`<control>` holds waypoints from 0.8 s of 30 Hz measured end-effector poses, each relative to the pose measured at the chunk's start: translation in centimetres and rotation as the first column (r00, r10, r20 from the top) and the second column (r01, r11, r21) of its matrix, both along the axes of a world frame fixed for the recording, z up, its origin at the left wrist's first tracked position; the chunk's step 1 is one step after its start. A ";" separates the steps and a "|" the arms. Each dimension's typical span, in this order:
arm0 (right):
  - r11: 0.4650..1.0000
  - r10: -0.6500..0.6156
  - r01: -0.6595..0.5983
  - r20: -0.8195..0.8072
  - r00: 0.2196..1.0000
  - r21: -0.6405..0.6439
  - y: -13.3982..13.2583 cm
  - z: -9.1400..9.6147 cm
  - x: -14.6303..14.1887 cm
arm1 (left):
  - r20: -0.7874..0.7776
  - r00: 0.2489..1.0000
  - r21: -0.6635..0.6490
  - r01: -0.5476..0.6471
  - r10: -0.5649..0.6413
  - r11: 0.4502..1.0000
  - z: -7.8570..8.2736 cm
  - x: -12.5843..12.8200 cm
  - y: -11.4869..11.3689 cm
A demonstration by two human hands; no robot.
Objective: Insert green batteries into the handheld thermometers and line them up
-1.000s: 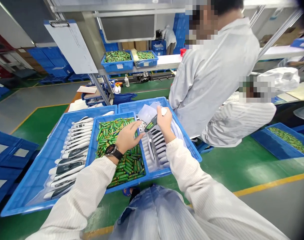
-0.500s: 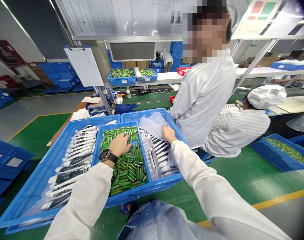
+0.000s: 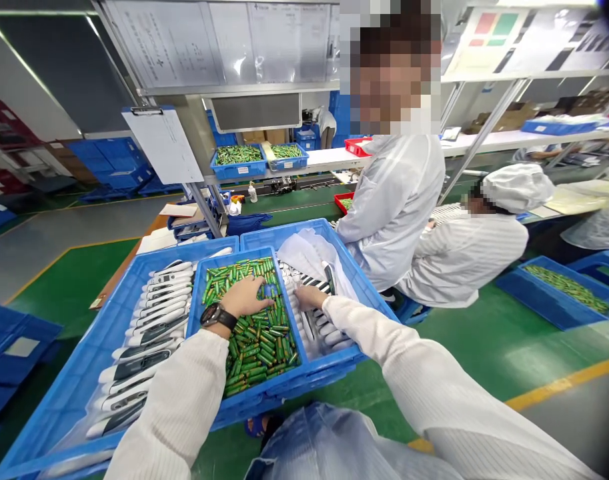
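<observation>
Green batteries (image 3: 264, 350) fill the tray (image 3: 274, 384) at frame centre. Devices (image 3: 134, 367) lie either side; work appears partway. Left hand (image 3: 244, 297): fingers apart, at batteries. Right hand (image 3: 309, 298): finger closure indeterminable.

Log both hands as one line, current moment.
left hand: over green batteries, grip unclear | right hand: at white devices, grip unclear | translucent sheet: beyond right hand

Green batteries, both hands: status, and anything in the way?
Left hand at green batteries, grip unclear. Right hand among white devices, grip unclear. Translucent sheet bunched beyond right hand.
</observation>
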State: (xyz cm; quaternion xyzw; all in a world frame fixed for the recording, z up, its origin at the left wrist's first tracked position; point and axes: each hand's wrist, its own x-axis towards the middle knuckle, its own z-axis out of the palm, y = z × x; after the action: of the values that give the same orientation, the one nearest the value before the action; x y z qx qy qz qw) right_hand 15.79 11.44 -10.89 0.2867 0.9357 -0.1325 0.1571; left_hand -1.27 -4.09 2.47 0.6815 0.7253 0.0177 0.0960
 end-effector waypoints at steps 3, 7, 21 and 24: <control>0.994 0.090 -0.088 0.036 0.995 -0.061 0.6 -1.3 0.5 | 0.026 0.999 -0.044 0.039 -0.037 0.998 0.1 -0.3 0.0; 0.985 0.150 -0.149 0.013 0.989 -0.082 1.4 -1.2 1.2 | 0.050 0.996 -0.053 0.077 -0.075 0.996 -0.2 -0.7 0.2; 0.990 -0.034 -0.017 -0.355 0.934 -0.141 4.9 4.6 4.4 | 0.119 0.985 -0.094 0.140 -0.128 0.986 -1.0 -0.4 0.8; 0.992 -0.090 0.035 -0.472 0.877 -0.122 5.1 5.6 4.6 | 0.154 0.978 -0.068 0.150 -0.138 0.986 -0.9 -0.3 0.7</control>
State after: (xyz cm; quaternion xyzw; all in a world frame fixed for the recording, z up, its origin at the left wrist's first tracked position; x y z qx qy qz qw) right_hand 20.36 16.57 -5.28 0.2663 0.9271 -0.2552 -0.0665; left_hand -1.61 -3.39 1.57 0.7247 0.6649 0.0324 0.1779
